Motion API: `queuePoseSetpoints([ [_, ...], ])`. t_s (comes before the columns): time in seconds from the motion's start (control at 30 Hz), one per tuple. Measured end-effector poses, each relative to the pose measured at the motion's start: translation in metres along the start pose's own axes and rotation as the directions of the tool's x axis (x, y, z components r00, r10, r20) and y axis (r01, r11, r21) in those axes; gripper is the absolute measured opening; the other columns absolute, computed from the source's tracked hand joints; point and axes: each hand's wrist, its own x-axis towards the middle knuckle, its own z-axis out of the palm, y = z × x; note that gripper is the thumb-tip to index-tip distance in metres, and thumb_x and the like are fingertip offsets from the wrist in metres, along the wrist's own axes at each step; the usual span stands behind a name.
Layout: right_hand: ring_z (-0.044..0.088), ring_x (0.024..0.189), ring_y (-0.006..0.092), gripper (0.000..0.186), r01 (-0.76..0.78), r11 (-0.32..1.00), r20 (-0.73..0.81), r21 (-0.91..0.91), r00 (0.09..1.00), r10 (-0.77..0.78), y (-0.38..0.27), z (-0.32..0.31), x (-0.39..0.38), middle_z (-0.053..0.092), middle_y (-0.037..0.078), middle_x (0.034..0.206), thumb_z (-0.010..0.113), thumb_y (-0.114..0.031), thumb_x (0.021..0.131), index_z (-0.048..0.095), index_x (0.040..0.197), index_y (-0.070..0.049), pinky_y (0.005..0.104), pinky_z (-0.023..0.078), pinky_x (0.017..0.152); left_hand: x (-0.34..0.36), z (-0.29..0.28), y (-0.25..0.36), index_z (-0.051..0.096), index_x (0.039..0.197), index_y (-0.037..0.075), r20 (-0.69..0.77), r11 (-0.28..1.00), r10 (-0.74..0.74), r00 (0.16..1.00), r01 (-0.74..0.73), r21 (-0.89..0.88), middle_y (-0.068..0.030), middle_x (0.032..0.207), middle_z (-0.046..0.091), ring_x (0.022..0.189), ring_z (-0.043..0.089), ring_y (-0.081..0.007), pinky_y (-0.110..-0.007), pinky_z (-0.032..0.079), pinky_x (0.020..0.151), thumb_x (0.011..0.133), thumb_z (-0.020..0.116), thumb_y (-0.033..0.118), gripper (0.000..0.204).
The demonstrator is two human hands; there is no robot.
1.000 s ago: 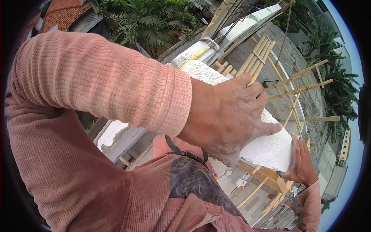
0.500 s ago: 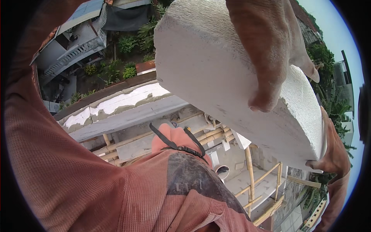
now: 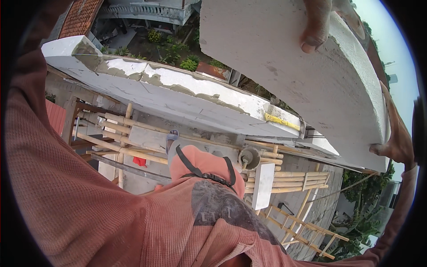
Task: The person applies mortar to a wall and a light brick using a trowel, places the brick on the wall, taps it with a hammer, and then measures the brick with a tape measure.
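A large white lightweight concrete block (image 3: 284,84) is held up at the upper right, tilted, above and beyond the wall. My left hand (image 3: 318,24) grips its upper edge, with a fingertip pressed on the broad face and part of the hand cut off by the top of the view. At the block's right end, my right hand (image 3: 398,140) is closed round the edge, thumb on the near face. Below the block runs a white block wall (image 3: 178,104) with patchy grey mortar along its top. One block (image 3: 66,46) stands on that wall's left end.
A yellow-handled tool (image 3: 282,121) lies on the wall top. Bamboo scaffolding (image 3: 289,182) stands on my side, bearing a grey bucket (image 3: 249,158) and another white block (image 3: 263,186). My sandalled foot (image 3: 172,135) is on a plank. Beyond the wall lies a garden (image 3: 173,51), well below.
My view has swung, so more of the wall, the bucket and the yellow-handled tool show. The block sits farther up and right in view, still in both hands.
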Motion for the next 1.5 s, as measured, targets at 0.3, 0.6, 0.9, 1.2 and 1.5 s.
queuePoseSetpoints([
  [0.3,0.037,0.142,0.0448,0.139,0.219,0.973,-0.083,-0.074,0.971,-0.225,-0.083,-0.008,0.166,0.029,0.027,0.159,0.080,-0.052,0.049,0.011,0.160,-0.005,0.0500,0.032,0.119,-0.158,0.062,-0.081,0.051,0.147,0.015,0.089,0.884,-0.462,0.882,0.466,-0.024,-0.0262,0.123,0.057,0.119,0.056,-0.0388,-0.052,0.046,0.097,0.066,0.083,0.061,0.099],
  [0.6,0.052,0.114,0.0404,0.135,0.443,0.896,-0.064,0.008,0.895,-0.442,-0.233,0.054,0.302,0.050,0.021,0.123,0.079,-0.042,0.053,0.007,0.161,-0.004,0.0477,0.041,0.107,-0.287,0.130,-0.138,0.050,0.148,0.015,0.122,0.689,-0.716,0.687,0.724,-0.030,-0.0267,0.126,0.055,0.121,0.054,-0.0397,-0.053,0.045,0.098,0.066,0.082,0.062,0.100],
  [0.9,0.051,0.110,0.0377,0.132,0.539,0.842,-0.047,0.026,0.842,-0.537,-0.337,0.070,0.345,0.048,0.021,0.118,0.079,-0.047,0.059,0.007,0.160,-0.001,0.0476,0.042,0.098,-0.368,0.183,-0.153,0.049,0.149,0.015,0.124,0.553,-0.822,0.556,0.831,-0.063,-0.0273,0.129,0.054,0.123,0.053,-0.0406,-0.054,0.045,0.099,0.067,0.081,0.063,0.101],
  [1.2,0.052,0.106,0.0355,0.130,0.550,0.835,-0.077,-0.006,0.832,-0.549,-0.391,0.081,0.359,0.048,0.019,0.113,0.077,-0.049,0.060,0.010,0.159,0.002,0.0483,0.047,0.090,-0.416,0.205,-0.157,0.048,0.150,0.014,0.137,0.510,-0.844,0.518,0.855,-0.094,-0.0278,0.132,0.053,0.125,0.052,-0.0415,-0.055,0.045,0.101,0.067,0.081,0.064,0.102],
  [1.5,0.051,0.100,0.0340,0.129,0.606,0.796,-0.114,0.016,0.792,-0.600,-0.411,0.079,0.362,0.046,0.019,0.109,0.080,-0.047,0.062,0.011,0.159,0.002,0.0471,0.047,0.082,-0.436,0.211,-0.153,0.047,0.150,0.014,0.145,0.510,-0.839,0.524,0.851,-0.129,-0.0284,0.134,0.051,0.127,0.051,-0.0424,-0.056,0.044,0.102,0.067,0.080,0.065,0.103],
])
